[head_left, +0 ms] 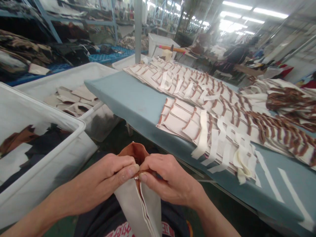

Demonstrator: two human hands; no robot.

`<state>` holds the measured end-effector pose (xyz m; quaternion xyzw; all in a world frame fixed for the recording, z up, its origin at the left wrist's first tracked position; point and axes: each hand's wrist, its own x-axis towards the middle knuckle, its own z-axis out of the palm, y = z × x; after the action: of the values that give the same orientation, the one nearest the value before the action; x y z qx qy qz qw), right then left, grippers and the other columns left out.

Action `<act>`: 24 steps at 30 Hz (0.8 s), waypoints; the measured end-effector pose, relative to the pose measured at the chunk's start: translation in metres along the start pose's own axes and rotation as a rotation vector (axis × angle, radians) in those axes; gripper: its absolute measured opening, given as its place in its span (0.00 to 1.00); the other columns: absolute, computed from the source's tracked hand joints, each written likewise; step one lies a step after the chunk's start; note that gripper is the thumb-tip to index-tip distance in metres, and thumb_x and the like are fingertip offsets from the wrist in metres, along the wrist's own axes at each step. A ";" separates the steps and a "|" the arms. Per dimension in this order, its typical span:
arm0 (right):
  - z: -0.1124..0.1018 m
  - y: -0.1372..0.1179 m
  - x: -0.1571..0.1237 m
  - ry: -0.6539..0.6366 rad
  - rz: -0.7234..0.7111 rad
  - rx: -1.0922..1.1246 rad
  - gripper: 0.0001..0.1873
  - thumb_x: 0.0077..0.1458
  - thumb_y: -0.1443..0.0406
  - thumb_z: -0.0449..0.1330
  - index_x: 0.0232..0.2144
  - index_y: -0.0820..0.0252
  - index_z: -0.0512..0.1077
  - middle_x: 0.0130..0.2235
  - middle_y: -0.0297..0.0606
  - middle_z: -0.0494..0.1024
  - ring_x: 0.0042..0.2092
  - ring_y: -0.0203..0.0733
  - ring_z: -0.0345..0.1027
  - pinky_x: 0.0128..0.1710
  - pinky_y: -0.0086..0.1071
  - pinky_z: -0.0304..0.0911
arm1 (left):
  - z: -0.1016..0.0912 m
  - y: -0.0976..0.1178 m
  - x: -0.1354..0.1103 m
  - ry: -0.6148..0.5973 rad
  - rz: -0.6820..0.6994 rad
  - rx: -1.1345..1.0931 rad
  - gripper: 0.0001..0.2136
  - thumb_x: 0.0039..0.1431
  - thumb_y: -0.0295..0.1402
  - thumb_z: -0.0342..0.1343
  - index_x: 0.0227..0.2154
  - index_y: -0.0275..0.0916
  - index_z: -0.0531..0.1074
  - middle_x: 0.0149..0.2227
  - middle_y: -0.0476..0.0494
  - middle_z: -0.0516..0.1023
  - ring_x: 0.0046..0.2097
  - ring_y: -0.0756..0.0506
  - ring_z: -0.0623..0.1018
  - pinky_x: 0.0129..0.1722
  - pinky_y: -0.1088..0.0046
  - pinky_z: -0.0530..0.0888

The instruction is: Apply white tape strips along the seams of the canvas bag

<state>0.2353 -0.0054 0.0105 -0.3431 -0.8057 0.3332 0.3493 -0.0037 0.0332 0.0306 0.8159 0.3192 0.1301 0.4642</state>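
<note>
I hold a cream fabric piece (143,207) with a brown lining (134,152) over my lap. My left hand (111,176) is closed, pinching its upper edge between thumb and fingers. My right hand (168,179) is closed too, gripping the same edge right beside the left thumb. The piece hangs down between my forearms, a brown seam running down its middle. Rows of similar cream pieces with brown trim (197,98) lie overlapped on the blue-grey table (128,98) ahead to the right.
White plastic bins stand to my left: the near bin (49,164) holds dark and brown fabric, the far bin (81,75) cream pieces. White strips (269,177) lie on the table. Shelves of material fill the back left. A person sits at a far table (237,52).
</note>
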 end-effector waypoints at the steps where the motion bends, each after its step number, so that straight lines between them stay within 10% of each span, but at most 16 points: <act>1: 0.000 0.000 -0.001 0.001 -0.015 -0.034 0.12 0.75 0.65 0.59 0.35 0.57 0.74 0.32 0.33 0.79 0.32 0.37 0.68 0.36 0.31 0.61 | 0.000 0.000 0.000 0.000 -0.001 0.009 0.25 0.82 0.48 0.42 0.28 0.42 0.67 0.28 0.54 0.69 0.31 0.48 0.70 0.31 0.72 0.65; 14: 0.007 0.006 -0.002 0.123 -0.095 -0.273 0.14 0.78 0.65 0.55 0.36 0.57 0.73 0.33 0.37 0.81 0.34 0.40 0.71 0.36 0.34 0.62 | 0.022 -0.003 0.004 0.239 0.110 0.064 0.20 0.79 0.36 0.48 0.27 0.42 0.70 0.25 0.54 0.73 0.26 0.50 0.73 0.29 0.73 0.66; 24: 0.006 0.006 0.003 0.034 0.144 0.280 0.13 0.70 0.60 0.62 0.31 0.57 0.71 0.29 0.29 0.72 0.30 0.34 0.62 0.32 0.30 0.58 | 0.029 -0.008 0.004 0.251 0.061 -0.284 0.19 0.73 0.38 0.53 0.22 0.41 0.64 0.22 0.56 0.63 0.23 0.52 0.63 0.22 0.79 0.60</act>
<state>0.2309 -0.0010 0.0035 -0.3533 -0.7189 0.4606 0.3824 0.0107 0.0189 0.0085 0.7290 0.3281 0.2887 0.5268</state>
